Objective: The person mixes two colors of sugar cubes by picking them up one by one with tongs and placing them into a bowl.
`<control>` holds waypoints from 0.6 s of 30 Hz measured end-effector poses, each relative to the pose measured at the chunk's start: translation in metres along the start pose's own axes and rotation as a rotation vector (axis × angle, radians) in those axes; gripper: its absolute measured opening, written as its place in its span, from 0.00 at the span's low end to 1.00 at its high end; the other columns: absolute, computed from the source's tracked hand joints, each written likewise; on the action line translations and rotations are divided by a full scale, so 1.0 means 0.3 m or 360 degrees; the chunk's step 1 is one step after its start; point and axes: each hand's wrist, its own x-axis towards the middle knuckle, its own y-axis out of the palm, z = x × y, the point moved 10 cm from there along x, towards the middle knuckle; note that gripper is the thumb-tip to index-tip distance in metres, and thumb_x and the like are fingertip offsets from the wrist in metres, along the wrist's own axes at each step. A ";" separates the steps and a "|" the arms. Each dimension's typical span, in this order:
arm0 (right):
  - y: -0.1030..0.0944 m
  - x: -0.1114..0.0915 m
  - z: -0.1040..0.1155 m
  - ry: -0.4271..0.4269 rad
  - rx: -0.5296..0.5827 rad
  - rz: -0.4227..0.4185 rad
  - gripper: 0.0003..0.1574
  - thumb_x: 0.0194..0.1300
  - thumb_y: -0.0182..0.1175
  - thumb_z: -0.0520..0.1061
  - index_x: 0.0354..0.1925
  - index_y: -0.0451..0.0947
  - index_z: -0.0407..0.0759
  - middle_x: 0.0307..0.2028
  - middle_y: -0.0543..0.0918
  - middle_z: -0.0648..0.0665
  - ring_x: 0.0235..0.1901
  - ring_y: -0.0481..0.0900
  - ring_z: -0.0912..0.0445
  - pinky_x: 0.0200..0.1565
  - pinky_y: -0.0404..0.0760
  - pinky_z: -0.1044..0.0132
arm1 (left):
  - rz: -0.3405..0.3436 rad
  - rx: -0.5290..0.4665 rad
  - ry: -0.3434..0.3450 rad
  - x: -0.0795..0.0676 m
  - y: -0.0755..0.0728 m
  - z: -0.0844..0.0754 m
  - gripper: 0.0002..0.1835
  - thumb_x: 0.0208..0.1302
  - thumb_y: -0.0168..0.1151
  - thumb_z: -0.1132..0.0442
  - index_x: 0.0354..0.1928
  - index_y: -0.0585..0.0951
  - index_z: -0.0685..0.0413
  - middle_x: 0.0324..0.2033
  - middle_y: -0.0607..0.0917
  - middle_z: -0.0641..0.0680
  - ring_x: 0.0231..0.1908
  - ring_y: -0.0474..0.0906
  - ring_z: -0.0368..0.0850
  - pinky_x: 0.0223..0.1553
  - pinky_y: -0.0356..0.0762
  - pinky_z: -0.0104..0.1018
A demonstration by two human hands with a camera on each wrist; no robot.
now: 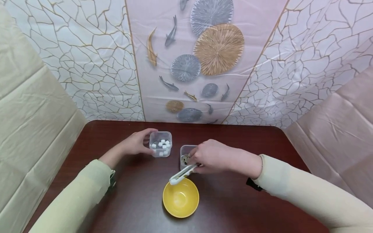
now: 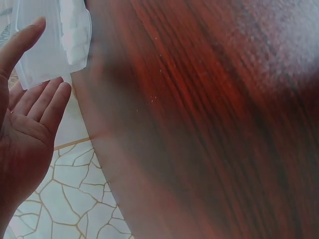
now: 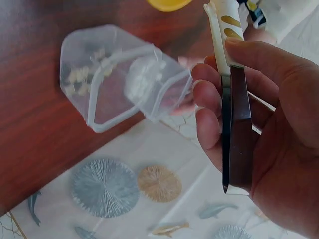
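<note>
My left hand (image 1: 135, 142) holds a clear plastic container (image 1: 161, 152) of white cubes (image 1: 162, 144) by its left side. In the left wrist view the thumb (image 2: 27, 42) lies against the container's wall, with the fingers on the other side. My right hand (image 1: 214, 157) grips what look like white-and-metal tongs (image 3: 232, 99) over a second clear container (image 1: 187, 147) of small brownish pieces (image 1: 185, 158). Their white end (image 1: 179, 176) points over the rim of a yellow bowl (image 1: 180, 197), inside which nothing shows. The right hand hides part of the second container.
All this stands on a dark reddish-brown table (image 1: 140, 200). A patterned cloth backdrop (image 1: 186, 97) rises behind the table's far edge, and pale padded panels (image 1: 32, 110) flank it. The bowl stands nearer the person than both containers.
</note>
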 end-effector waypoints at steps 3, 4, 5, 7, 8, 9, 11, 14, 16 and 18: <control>0.026 -0.011 0.028 -0.0027 -0.0042 0.0022 0.07 0.63 0.74 0.49 0.31 0.84 0.57 0.29 0.81 0.58 0.25 0.78 0.62 0.25 0.80 0.66 | 0.0014 0.0011 -0.0003 0.002 -0.002 -0.001 0.49 0.56 0.84 0.65 0.77 0.67 0.61 0.69 0.77 0.68 0.69 0.76 0.66 0.69 0.78 0.56; 0.035 -0.013 0.036 -0.0039 -0.0061 0.0028 0.08 0.63 0.75 0.50 0.30 0.84 0.57 0.28 0.81 0.58 0.25 0.78 0.62 0.24 0.80 0.67 | 0.0020 0.0017 -0.0003 0.001 -0.003 -0.001 0.49 0.57 0.83 0.65 0.77 0.66 0.61 0.69 0.76 0.68 0.69 0.76 0.66 0.69 0.78 0.56; 0.044 -0.015 0.044 -0.0049 -0.0081 0.0031 0.09 0.63 0.75 0.50 0.29 0.83 0.58 0.28 0.81 0.59 0.25 0.79 0.62 0.24 0.79 0.67 | 0.0027 0.0023 -0.0004 0.001 -0.003 -0.001 0.49 0.57 0.83 0.65 0.78 0.66 0.61 0.70 0.76 0.68 0.69 0.76 0.66 0.69 0.78 0.57; 0.058 -0.018 0.056 -0.0065 -0.0122 0.0034 0.10 0.62 0.75 0.50 0.28 0.82 0.59 0.27 0.80 0.59 0.25 0.79 0.62 0.23 0.79 0.68 | 0.0038 0.0033 -0.0006 -0.001 -0.004 -0.003 0.49 0.57 0.83 0.65 0.78 0.66 0.61 0.70 0.76 0.68 0.70 0.75 0.66 0.69 0.78 0.57; 0.063 -0.019 0.061 -0.0070 -0.0141 0.0031 0.11 0.62 0.75 0.51 0.27 0.82 0.59 0.26 0.80 0.59 0.25 0.80 0.62 0.22 0.78 0.68 | 0.0043 0.0037 -0.0008 -0.001 -0.004 -0.004 0.49 0.57 0.83 0.65 0.78 0.66 0.61 0.70 0.76 0.68 0.70 0.76 0.66 0.69 0.78 0.57; 0.067 -0.020 0.066 -0.0071 -0.0157 0.0027 0.11 0.62 0.75 0.51 0.27 0.82 0.60 0.26 0.80 0.60 0.25 0.80 0.63 0.22 0.78 0.68 | 0.0050 0.0047 -0.0007 -0.002 -0.004 -0.006 0.49 0.57 0.83 0.65 0.78 0.66 0.61 0.70 0.76 0.68 0.69 0.76 0.67 0.69 0.78 0.57; 0.073 -0.022 0.074 -0.0072 -0.0184 0.0015 0.12 0.61 0.76 0.51 0.26 0.82 0.60 0.25 0.79 0.60 0.24 0.80 0.63 0.21 0.78 0.68 | 0.0064 0.0059 -0.0011 -0.004 -0.004 -0.010 0.50 0.57 0.83 0.65 0.78 0.66 0.61 0.69 0.76 0.68 0.69 0.76 0.67 0.69 0.78 0.57; 0.079 -0.022 0.084 -0.0071 -0.0206 0.0002 0.13 0.60 0.76 0.51 0.24 0.82 0.60 0.25 0.80 0.59 0.23 0.80 0.63 0.21 0.77 0.68 | 0.0084 0.0082 -0.0017 -0.007 -0.003 -0.016 0.50 0.57 0.83 0.65 0.78 0.65 0.61 0.69 0.76 0.68 0.69 0.76 0.67 0.68 0.78 0.57; 0.085 -0.020 0.088 -0.0062 -0.0208 0.0016 0.12 0.61 0.76 0.51 0.25 0.83 0.59 0.25 0.81 0.59 0.23 0.79 0.63 0.21 0.77 0.69 | 0.0098 0.0086 -0.0020 -0.007 -0.004 -0.019 0.50 0.57 0.82 0.66 0.79 0.65 0.61 0.70 0.75 0.68 0.70 0.75 0.67 0.69 0.78 0.57; 0.094 -0.016 0.089 -0.0045 -0.0202 0.0045 0.11 0.61 0.77 0.51 0.26 0.84 0.59 0.26 0.81 0.59 0.23 0.78 0.63 0.22 0.78 0.69 | 0.0111 0.0090 -0.0021 -0.007 -0.003 -0.021 0.50 0.57 0.82 0.66 0.79 0.65 0.61 0.70 0.75 0.68 0.70 0.75 0.67 0.68 0.78 0.57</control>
